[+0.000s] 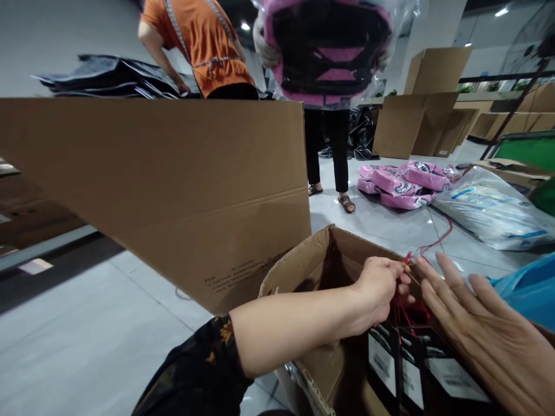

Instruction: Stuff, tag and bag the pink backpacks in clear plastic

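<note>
My left hand [379, 292] reaches across from the left over an open cardboard box [295, 260], its fingers pinched on thin red strings [403, 312]. Black hang tags [381, 358] with white barcode labels dangle from these strings inside the box. My right hand [485, 323] is beside it, fingers stretched out and slightly apart, fingertips close to the string ends. Whether those fingertips touch the strings I cannot tell. A loose red string [440, 240] trails over the box's far edge. The right thumb is hidden.
A large carton [173, 173] stands ahead on the left. A person in orange [208, 46] bends behind it; another person holds up a pink-and-black backpack [333, 52] in plastic. Wrapped pink bags [403, 182], a white plastic sack [498, 208] and blue plastic [529, 289] are right.
</note>
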The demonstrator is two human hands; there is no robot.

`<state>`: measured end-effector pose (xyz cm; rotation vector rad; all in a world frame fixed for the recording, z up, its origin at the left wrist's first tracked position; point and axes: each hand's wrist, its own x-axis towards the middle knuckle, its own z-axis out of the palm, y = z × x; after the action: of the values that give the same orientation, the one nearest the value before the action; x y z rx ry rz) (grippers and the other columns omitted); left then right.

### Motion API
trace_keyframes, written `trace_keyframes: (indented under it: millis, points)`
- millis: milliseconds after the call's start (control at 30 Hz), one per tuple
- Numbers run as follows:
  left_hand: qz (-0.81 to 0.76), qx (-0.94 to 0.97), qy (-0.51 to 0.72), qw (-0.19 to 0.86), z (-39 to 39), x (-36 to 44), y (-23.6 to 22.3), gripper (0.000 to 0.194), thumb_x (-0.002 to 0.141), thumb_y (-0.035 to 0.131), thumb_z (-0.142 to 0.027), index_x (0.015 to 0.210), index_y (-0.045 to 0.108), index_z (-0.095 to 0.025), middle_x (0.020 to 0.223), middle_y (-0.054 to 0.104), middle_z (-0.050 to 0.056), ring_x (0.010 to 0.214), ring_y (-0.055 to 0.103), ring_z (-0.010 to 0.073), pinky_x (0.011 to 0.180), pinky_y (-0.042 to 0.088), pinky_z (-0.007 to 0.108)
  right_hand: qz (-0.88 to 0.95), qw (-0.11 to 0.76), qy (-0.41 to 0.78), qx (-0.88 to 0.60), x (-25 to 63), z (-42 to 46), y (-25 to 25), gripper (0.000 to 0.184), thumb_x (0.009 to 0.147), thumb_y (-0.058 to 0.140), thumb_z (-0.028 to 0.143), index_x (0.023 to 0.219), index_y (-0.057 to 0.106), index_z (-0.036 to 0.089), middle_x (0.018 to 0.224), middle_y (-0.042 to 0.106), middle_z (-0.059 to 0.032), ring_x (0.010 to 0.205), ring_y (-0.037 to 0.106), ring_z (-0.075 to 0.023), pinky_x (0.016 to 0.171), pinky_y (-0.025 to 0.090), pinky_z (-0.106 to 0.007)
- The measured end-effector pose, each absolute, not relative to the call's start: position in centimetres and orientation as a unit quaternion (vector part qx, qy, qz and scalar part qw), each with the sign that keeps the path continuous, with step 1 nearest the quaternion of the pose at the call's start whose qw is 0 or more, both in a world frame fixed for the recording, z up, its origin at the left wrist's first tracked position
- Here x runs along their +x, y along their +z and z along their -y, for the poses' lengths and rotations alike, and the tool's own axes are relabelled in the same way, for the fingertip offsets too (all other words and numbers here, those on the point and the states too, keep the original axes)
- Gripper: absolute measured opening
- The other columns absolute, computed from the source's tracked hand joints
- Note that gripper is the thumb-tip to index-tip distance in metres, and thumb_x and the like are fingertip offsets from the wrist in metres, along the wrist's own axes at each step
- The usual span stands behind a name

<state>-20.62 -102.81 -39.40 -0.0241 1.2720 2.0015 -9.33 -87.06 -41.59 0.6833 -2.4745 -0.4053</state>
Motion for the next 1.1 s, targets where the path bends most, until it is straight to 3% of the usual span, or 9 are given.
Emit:
trace_keyframes:
  millis: [100, 233, 367, 533, 633, 767, 833, 967, 1100]
  points:
    - [-0.543, 0.049, 0.704, 0.455, 103.4, -21.4, -39.9, 0.031, 0.097, 0.044, -0.005, 0.069, 0.057, -0.015, 0.051, 0.047, -0.007, 0.037, 0.035, 0.0055, 0.047, 0.042, 0.024, 0.899, 0.262, -0.147, 0.318, -11.4, 86.0, -40.2, 0.064, 0.08, 0.041, 0.009, 0.141, 0.061, 0.018, 0.151, 0.055, -0.0137, 0.147, 0.04, -0.0367, 0.109, 0.049, -0.061]
    - [-0.532, 0.174, 0.636, 0.531, 104.6, -23.2, -41.2, 0.017, 0.092, 0.062, -0.013, 0.076, 0.069, -0.012, 0.053, 0.05, -0.006, 0.039, 0.034, 0.004, 0.047, 0.037, 0.022, 0.87, 0.218, -0.193, 0.397, -13.0, 83.7, -38.8, 0.045, 0.081, 0.048, 0.014, 0.114, 0.075, 0.029, 0.134, 0.07, -0.0052, 0.12, 0.067, -0.0327, 0.08, 0.065, -0.046]
    - [-0.464, 0.265, 0.661, 0.526, 105.3, -24.3, -41.4, 0.009, 0.086, 0.07, -0.018, 0.082, 0.075, -0.012, 0.057, 0.052, -0.004, 0.044, 0.036, 0.0046, 0.05, 0.037, 0.022, 0.906, 0.183, -0.096, 0.369, -12.6, 81.3, -38.7, 0.043, 0.093, 0.045, 0.019, 0.122, 0.073, 0.037, 0.134, 0.07, -0.0007, 0.108, 0.068, -0.0229, 0.074, 0.063, -0.032]
    - [-0.462, 0.344, 0.595, 0.561, 105.5, -24.5, -40.1, 0.009, 0.085, 0.074, -0.021, 0.084, 0.077, -0.013, 0.056, 0.05, -0.003, 0.049, 0.035, 0.0059, 0.048, 0.027, 0.021, 0.922, 0.154, -0.097, 0.341, -11.3, 79.5, -39.2, 0.037, 0.088, 0.061, 0.031, 0.12, 0.073, 0.046, 0.123, 0.075, 0.0033, 0.101, 0.069, -0.0278, 0.077, 0.062, -0.04]
    - [-0.466, 0.322, 0.63, 0.532, 105.0, -23.8, -40.1, 0.011, 0.087, 0.073, -0.023, 0.084, 0.075, -0.012, 0.056, 0.051, -0.004, 0.048, 0.037, 0.0052, 0.049, 0.028, 0.02, 0.929, 0.164, -0.067, 0.323, -9.7, 81.8, -40.8, 0.04, 0.088, 0.058, 0.025, 0.124, 0.072, 0.038, 0.117, 0.077, -0.0005, 0.101, 0.072, -0.0253, 0.082, 0.064, -0.037]
    - [-0.448, 0.216, 0.742, 0.451, 104.0, -22.1, -41.0, 0.014, 0.085, 0.074, -0.024, 0.091, 0.067, -0.014, 0.055, 0.054, -0.006, 0.041, 0.035, 0.004, 0.048, 0.035, 0.021, 0.909, 0.287, -0.109, 0.281, -7.6, 86.5, -44.5, 0.051, 0.091, 0.044, 0.017, 0.14, 0.057, 0.016, 0.132, 0.07, -0.0104, 0.112, 0.071, -0.0215, 0.081, 0.064, -0.027]
    - [-0.444, 0.182, 0.771, 0.419, 103.4, -21.1, -41.0, 0.01, 0.087, 0.068, -0.019, 0.095, 0.064, -0.013, 0.053, 0.053, -0.007, 0.038, 0.034, 0.0045, 0.047, 0.036, 0.021, 0.893, 0.323, -0.152, 0.275, -7.1, 87.6, -45.9, 0.058, 0.086, 0.041, 0.009, 0.141, 0.055, 0.015, 0.127, 0.072, -0.0117, 0.107, 0.072, -0.0234, 0.079, 0.065, -0.031]
    - [-0.483, 0.077, 0.797, 0.355, 102.5, -20.0, -40.3, 0.017, 0.093, 0.048, -0.007, 0.083, 0.061, -0.012, 0.052, 0.048, -0.008, 0.037, 0.03, 0.0038, 0.045, 0.032, 0.02, 0.905, 0.29, -0.209, 0.229, -7.5, 86.6, -45.1, 0.061, 0.079, 0.04, 0.009, 0.136, 0.061, 0.014, 0.128, 0.07, -0.0202, 0.111, 0.068, -0.0425, 0.083, 0.062, -0.063]
    - [-0.563, -0.007, 0.754, 0.338, 101.9, -19.9, -39.9, 0.031, 0.093, 0.038, -0.001, 0.071, 0.053, -0.016, 0.05, 0.043, -0.008, 0.037, 0.03, 0.0057, 0.044, 0.03, 0.022, 0.9, 0.255, -0.221, 0.275, -8.7, 85.8, -42.0, 0.064, 0.079, 0.038, 0.01, 0.138, 0.064, 0.012, 0.151, 0.055, -0.0179, 0.149, 0.032, -0.0471, 0.105, 0.049, -0.073]
